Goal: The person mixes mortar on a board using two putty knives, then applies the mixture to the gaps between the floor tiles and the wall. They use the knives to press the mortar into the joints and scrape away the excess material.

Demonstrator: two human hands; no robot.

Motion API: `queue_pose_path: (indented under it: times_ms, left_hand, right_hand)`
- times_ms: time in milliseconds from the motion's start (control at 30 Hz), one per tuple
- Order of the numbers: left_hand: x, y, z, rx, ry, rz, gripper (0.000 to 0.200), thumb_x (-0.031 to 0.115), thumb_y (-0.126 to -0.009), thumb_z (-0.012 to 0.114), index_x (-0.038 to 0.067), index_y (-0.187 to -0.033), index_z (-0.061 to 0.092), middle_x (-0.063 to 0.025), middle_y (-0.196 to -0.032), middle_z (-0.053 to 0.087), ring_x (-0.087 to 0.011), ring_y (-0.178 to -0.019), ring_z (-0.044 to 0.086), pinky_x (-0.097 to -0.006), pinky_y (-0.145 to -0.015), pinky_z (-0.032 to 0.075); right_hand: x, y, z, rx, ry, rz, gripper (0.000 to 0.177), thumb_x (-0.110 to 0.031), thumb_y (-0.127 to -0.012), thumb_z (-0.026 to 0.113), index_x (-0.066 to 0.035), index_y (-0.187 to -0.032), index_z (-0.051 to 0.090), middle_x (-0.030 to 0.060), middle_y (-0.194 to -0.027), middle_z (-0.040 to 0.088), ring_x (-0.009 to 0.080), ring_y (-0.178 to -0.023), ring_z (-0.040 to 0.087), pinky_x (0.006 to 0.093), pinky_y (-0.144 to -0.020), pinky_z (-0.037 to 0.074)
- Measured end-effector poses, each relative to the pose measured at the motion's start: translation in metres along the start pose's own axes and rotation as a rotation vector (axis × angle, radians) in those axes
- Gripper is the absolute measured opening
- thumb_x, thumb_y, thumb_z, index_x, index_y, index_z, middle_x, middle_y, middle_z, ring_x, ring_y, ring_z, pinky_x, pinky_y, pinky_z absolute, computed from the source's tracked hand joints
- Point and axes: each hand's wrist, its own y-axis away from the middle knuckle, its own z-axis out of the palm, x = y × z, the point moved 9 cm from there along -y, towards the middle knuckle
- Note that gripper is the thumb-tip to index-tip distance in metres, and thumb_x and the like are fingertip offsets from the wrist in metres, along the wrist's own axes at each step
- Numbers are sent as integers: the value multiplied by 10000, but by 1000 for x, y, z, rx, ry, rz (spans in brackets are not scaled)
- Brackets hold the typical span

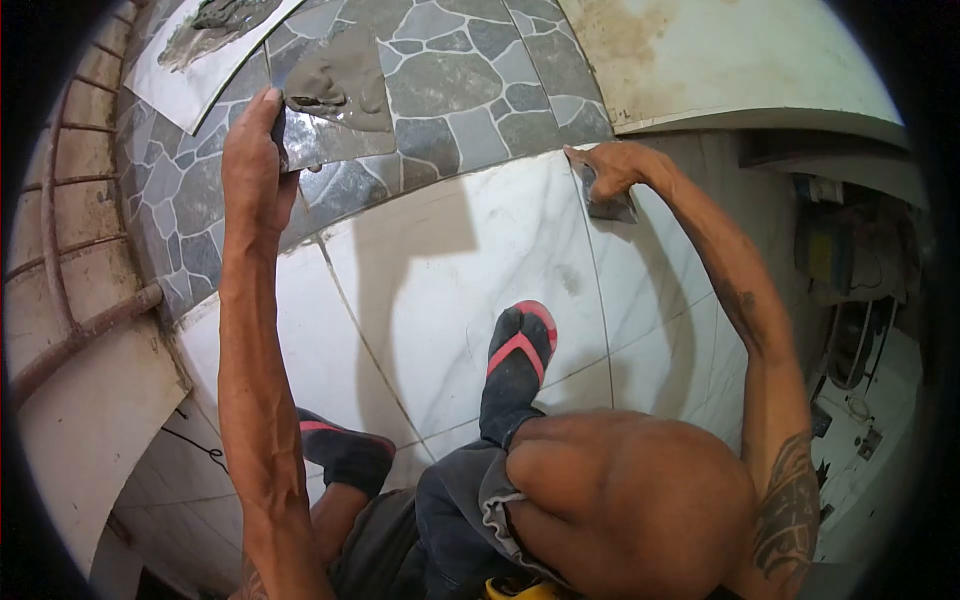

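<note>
My left hand (255,155) is closed on the near left edge of a flat metal plate (352,143), thumb on top. Wet grey mortar (350,80) is heaped over the plate's far part. To the right, my right hand (612,166) is closed around a small dark flat scraper (612,208), its grip partly hidden by the fingers. The index finger points to the edge where the grey stone-pattern tiles (450,85) meet the white marble-look tiles (480,260), beside the corner of a pale wall.
A white sheet (150,82) carrying more mortar lies at the upper left. Rusty metal bars (85,335) line the left side. The pale wall (720,60) rises at upper right, with assorted items (850,250) stored beneath a ledge. My feet in flip-flops (520,350) rest on white tiles.
</note>
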Motion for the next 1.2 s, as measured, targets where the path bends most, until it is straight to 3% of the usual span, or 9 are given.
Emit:
queue_pose_path:
  times_ms: [100, 233, 333, 433, 533, 567, 700, 867, 1200]
  left_hand:
    - [-1, -4, 4, -15, 31, -3, 328, 251, -1012, 471, 15, -1213, 577, -41, -1034, 658, -116, -835, 621, -276, -702, 508]
    - [3, -2, 11, 18, 68, -19, 327, 249, -1011, 473, 4, -1200, 580, -54, -1052, 656, -130, -870, 628, -285, -728, 517]
    - [11, 9, 20, 57, 80, 7, 316, 246, -1009, 476, 9, -1188, 585, -48, -1040, 653, -123, -855, 621, -282, -718, 511]
    - [-1, -5, 1, 27, 34, 31, 289, 246, -1007, 478, 26, -1151, 595, -27, -968, 646, -111, -776, 605, -275, -659, 495]
    - [-12, -6, -3, 55, 4, -35, 256, 247, -1008, 473, 49, -1100, 606, -3, -888, 629, -96, -695, 577, -269, -594, 465]
    - [-12, -4, 3, 29, 25, -26, 252, 248, -1009, 469, 54, -1089, 609, 1, -875, 626, -94, -682, 573, -270, -584, 460]
    - [-8, 3, 25, -41, 72, -13, 255, 251, -1014, 452, 62, -1064, 616, 3, -857, 624, -92, -665, 567, -270, -563, 448]
    - [-8, 0, 27, -26, 81, -3, 272, 260, -1012, 455, 49, -1079, 614, -10, -878, 635, -102, -683, 575, -278, -570, 450]
    - [2, -11, -6, 78, 128, 31, 278, 238, -1002, 469, 27, -1126, 600, -47, -957, 661, -138, -769, 625, -317, -645, 495]
  right_hand:
    - [9, -10, 8, -43, 20, -11, 938, -284, -595, 681, -33, -1455, 402, 224, -854, 680, 344, -765, 654, 414, -701, 511]
    - [1, 16, 23, -379, -171, 105, 671, -264, -598, 715, -81, -1240, 644, 126, -828, 695, 232, -706, 646, 367, -633, 511]
    - [-20, 33, 14, -358, -183, 34, 490, -236, -610, 737, -102, -1081, 716, 57, -823, 684, 159, -690, 617, 314, -577, 483]
    - [-37, 55, 4, -252, -362, -88, 423, -225, -666, 711, -96, -1069, 718, 35, -815, 675, 149, -680, 594, 283, -573, 460]
    - [-41, 71, -5, -105, -617, -162, 371, -210, -713, 669, -93, -1062, 721, 20, -860, 675, 130, -766, 586, 279, -661, 473]
    - [-32, 64, 5, -51, -694, -237, 323, -252, -789, 659, -82, -1057, 721, 14, -919, 671, 114, -854, 565, 269, -759, 465]
    - [-34, 73, 9, 118, -878, -281, 378, -392, -929, 625, -59, -1090, 702, 15, -981, 663, 119, -930, 565, 279, -841, 455]
    - [-18, 65, 37, 92, -1238, -252, 326, -308, -943, 627, -43, -1127, 680, 31, -1020, 656, 110, -957, 570, 264, -876, 453]
    - [-7, 70, 35, 320, -1225, -127, 245, -254, -915, 663, -48, -1046, 654, -11, -947, 614, 76, -900, 546, 232, -818, 438]
